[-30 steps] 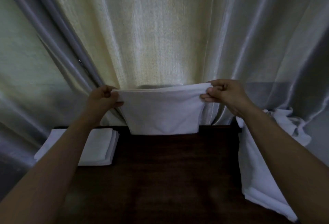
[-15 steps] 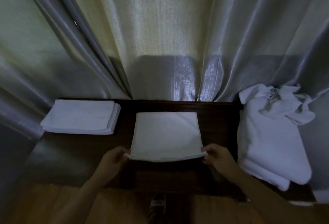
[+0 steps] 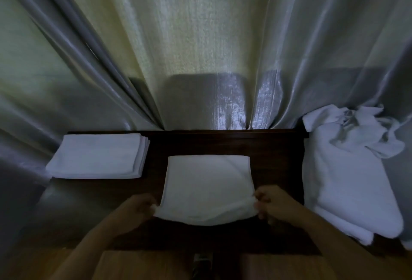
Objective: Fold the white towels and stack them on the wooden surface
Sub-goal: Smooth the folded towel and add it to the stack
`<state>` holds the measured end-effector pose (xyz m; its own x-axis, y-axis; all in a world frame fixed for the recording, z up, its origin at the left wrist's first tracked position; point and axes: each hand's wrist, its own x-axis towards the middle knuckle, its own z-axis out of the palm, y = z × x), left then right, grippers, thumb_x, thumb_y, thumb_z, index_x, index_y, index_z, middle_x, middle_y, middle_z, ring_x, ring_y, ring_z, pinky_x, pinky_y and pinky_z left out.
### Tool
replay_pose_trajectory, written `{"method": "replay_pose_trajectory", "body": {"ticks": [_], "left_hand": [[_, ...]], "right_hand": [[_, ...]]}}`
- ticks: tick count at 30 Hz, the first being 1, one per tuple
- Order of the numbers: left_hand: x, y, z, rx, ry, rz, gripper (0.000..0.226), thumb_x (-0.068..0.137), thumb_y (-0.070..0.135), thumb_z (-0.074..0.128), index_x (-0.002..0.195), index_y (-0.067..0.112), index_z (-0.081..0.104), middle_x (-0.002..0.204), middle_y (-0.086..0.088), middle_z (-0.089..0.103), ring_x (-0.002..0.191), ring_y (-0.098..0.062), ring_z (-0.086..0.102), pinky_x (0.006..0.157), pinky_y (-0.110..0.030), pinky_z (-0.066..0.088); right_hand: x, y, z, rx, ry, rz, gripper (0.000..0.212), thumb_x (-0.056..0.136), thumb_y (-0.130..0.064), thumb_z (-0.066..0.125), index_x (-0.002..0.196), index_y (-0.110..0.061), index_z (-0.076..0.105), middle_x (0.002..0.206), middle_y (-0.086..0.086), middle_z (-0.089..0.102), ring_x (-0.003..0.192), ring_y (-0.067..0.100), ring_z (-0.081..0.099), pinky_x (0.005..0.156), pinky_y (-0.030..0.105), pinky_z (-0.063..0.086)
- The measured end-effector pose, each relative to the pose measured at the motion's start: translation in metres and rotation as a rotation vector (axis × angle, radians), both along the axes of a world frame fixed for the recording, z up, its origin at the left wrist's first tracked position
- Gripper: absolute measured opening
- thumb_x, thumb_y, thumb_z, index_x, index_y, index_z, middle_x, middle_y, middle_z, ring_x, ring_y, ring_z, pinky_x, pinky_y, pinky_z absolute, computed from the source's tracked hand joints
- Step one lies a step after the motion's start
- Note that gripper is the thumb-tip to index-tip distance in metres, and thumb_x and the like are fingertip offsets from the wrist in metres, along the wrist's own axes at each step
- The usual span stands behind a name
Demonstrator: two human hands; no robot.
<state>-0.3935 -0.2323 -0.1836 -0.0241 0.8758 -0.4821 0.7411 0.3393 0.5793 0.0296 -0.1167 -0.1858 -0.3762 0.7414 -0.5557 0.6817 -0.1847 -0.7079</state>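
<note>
Lying between left hand (image 3: 138,209) and right hand (image 3: 275,205), pinched: folded towel (image 3: 207,187).

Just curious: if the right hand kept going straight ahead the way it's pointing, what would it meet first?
The right hand points inward and left, so it would probably meet the folded towel it pinches, then the left hand; depth is hard to judge.

Single head view, looking forward-down, close over wooden surface (image 3: 223,143).

Dim room, pale backlit curtain (image 3: 200,45) in folds, light wooden floor (image 3: 142,264)
</note>
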Motion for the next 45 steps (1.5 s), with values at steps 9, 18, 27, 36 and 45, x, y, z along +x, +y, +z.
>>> {"method": "replay_pose_trajectory", "body": {"ticks": [9, 18, 27, 36, 45], "left_hand": [[0.004, 0.120, -0.031, 0.179, -0.222, 0.435, 0.012, 0.105, 0.027, 0.049, 0.106, 0.019, 0.058, 0.101, -0.003, 0.058, 0.094, -0.023, 0.059, 0.078, -0.038, 0.051], [0.021, 0.170, -0.090, 0.226, -0.046, 0.545, 0.023, 0.106, 0.026, 0.045, 0.121, 0.011, 0.054, 0.101, -0.004, 0.058, 0.080, -0.013, 0.053, 0.074, -0.032, 0.041], [0.064, 0.173, -0.101, 0.630, 0.387, -0.123, 0.048, 0.089, 0.015, 0.071, 0.133, 0.002, 0.059, 0.139, -0.023, 0.055, 0.129, -0.041, 0.053, 0.108, -0.050, 0.042], [0.072, 0.158, -0.148, 0.343, 0.513, -0.331, 0.082, 0.095, 0.073, 0.028, 0.161, 0.031, 0.003, 0.169, -0.003, 0.000, 0.155, -0.029, -0.002, 0.123, -0.054, 0.002], [0.046, 0.148, -0.131, 0.196, 0.524, -0.020, 0.083, 0.094, 0.071, 0.005, 0.159, 0.022, -0.011, 0.168, -0.005, -0.012, 0.153, -0.025, -0.016, 0.125, -0.049, -0.004]], "right_hand": [[-0.042, 0.097, -0.018, 0.189, 0.022, -0.392, 0.007, 0.094, -0.010, 0.068, 0.099, -0.005, 0.068, 0.093, 0.009, 0.069, 0.091, 0.026, 0.065, 0.082, 0.036, 0.051], [-0.069, 0.136, -0.085, 0.202, -0.123, -0.589, 0.023, 0.096, -0.016, 0.063, 0.116, -0.006, 0.068, 0.113, 0.019, 0.070, 0.106, 0.037, 0.065, 0.091, 0.044, 0.053], [-0.121, 0.101, -0.097, 0.932, -0.337, 0.122, 0.044, 0.092, -0.028, 0.055, 0.132, -0.010, 0.060, 0.133, 0.020, 0.057, 0.121, 0.042, 0.056, 0.102, 0.048, 0.042], [-0.126, 0.080, -0.153, 0.799, -0.468, 0.351, 0.073, 0.099, -0.061, 0.032, 0.162, -0.030, 0.012, 0.171, 0.004, 0.002, 0.157, 0.032, 0.002, 0.121, 0.064, 0.008], [-0.107, 0.078, -0.138, 0.737, -0.593, 0.083, 0.067, 0.100, -0.050, 0.032, 0.161, -0.026, 0.021, 0.169, 0.010, 0.013, 0.157, 0.032, 0.008, 0.123, 0.061, 0.005]]}}
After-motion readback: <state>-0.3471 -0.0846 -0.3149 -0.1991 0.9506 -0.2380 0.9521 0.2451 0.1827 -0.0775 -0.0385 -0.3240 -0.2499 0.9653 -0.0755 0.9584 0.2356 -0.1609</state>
